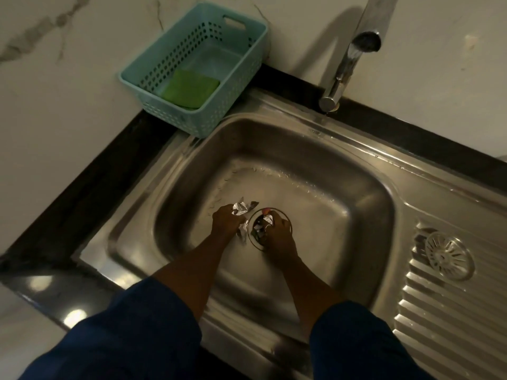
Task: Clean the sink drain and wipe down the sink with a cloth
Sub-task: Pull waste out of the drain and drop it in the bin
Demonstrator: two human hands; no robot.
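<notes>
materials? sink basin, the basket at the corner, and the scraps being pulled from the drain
Sink basin: looks like stainless steel, brushed grey with soft reflections and a ribbed drainboard.
Basket: looks like moulded plastic, matte teal, with perforated walls and a cut-out handle.
Scraps in the left hand: probably foil or metallised wrapper, crinkled with bright silver glints; too blurred to be sure.

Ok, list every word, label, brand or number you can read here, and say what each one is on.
None can be read.
Basket: no label shows.
Green cloth: plain.
Tap: no marking.
Sink and strainer: only bare metal.
Crumpled foil in the left hand: no print legible.
</notes>
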